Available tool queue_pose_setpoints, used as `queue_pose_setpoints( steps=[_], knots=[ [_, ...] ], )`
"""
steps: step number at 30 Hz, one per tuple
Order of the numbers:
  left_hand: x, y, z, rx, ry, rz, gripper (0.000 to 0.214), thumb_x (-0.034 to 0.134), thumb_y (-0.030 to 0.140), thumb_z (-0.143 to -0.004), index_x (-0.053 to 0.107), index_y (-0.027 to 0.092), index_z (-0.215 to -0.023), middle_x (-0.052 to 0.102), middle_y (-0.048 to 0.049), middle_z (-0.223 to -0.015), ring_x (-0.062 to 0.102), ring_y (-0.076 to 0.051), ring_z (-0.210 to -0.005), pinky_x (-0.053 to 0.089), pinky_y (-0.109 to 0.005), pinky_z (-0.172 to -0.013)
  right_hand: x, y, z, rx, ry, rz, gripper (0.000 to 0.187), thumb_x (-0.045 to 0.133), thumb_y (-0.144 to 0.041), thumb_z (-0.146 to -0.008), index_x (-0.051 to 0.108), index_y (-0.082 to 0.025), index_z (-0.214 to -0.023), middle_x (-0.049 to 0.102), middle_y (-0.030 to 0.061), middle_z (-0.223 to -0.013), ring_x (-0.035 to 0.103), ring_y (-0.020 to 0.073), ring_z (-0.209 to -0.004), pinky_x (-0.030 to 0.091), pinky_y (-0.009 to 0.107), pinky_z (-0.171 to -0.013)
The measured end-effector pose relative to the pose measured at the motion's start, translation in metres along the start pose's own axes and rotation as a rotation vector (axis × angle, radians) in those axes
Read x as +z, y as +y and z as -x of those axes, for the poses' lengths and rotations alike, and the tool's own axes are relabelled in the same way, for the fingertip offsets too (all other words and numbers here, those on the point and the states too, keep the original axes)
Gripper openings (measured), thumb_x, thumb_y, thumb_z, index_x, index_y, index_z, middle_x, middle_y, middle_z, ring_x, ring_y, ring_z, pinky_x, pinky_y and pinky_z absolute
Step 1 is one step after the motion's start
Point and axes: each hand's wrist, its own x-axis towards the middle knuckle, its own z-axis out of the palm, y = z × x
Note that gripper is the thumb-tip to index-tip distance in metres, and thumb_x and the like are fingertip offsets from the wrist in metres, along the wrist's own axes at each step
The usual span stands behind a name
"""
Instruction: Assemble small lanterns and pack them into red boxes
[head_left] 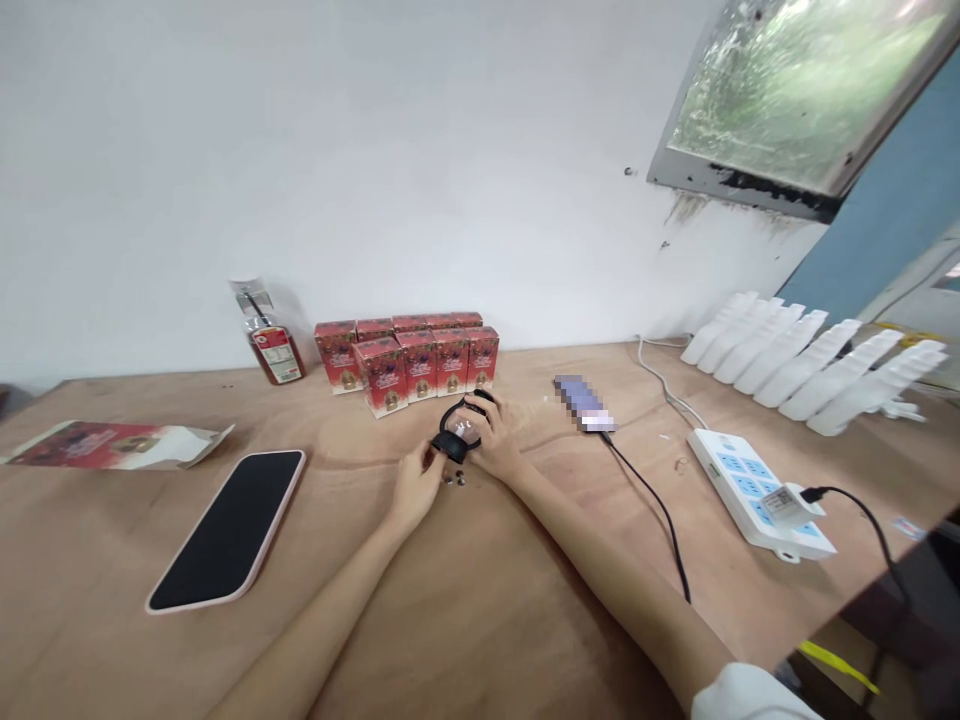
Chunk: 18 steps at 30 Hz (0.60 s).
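Both my hands meet near the middle of the wooden table (pixel 480 600), just in front of a group of small red boxes (pixel 409 362). My right hand (pixel 495 440) is curled around a small clear round object with a black strap or loop (pixel 459 432). My left hand (pixel 416 483) pinches the black end of that same object from the left. A few tiny dark bits (pixel 454 481) lie on the table right below it.
A black phone in a pink case (pixel 229 525) lies at left, with a flattened red carton (pixel 112 444) beyond it. A bottle (pixel 270 335) stands by the wall. A plugged-in phone (pixel 583 403), a white power strip (pixel 754 488) and a row of white items (pixel 810 365) sit at right.
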Motion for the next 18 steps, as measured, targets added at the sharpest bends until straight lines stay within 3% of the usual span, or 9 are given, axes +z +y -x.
queue_pose_setpoints(
  steps=[6, 12, 18],
  knots=[
    [-0.001, 0.000, 0.000, -0.006, -0.004, -0.002, 0.021, 0.049, 0.038, -0.073, 0.053, 0.018, -0.065, 0.054, 0.0013, -0.050, 0.053, -0.015, -0.049, 0.039, -0.025, -0.051, 0.002, 0.001, 0.001, 0.033, -0.052, 0.009, 0.042, 0.054, -0.012, -0.074, 0.053, -0.022, -0.115, 0.052, 0.0113, -0.122, 0.036, 0.0297, -0.129, 0.041, 0.053, -0.100],
    [-0.001, 0.003, 0.002, 0.002, -0.005, 0.018, 0.023, 0.047, 0.039, -0.071, 0.053, 0.018, -0.066, 0.055, 0.0002, -0.052, 0.052, -0.016, -0.051, 0.040, -0.026, -0.051, 0.001, 0.000, -0.001, -0.008, 0.006, -0.009, 0.043, 0.053, -0.010, -0.074, 0.051, -0.020, -0.117, 0.052, 0.0118, -0.121, 0.034, 0.0292, -0.130, 0.042, 0.051, -0.100],
    [-0.004, 0.017, 0.009, 0.074, -0.027, 0.167, 0.024, 0.049, 0.040, -0.071, 0.053, 0.017, -0.072, 0.058, -0.0003, -0.068, 0.054, -0.016, -0.065, 0.044, -0.025, -0.059, -0.001, -0.001, -0.002, -0.005, 0.035, 0.007, 0.044, 0.052, -0.011, -0.075, 0.050, -0.021, -0.118, 0.051, 0.0121, -0.121, 0.031, 0.0307, -0.131, 0.042, 0.052, -0.099]
  ],
)
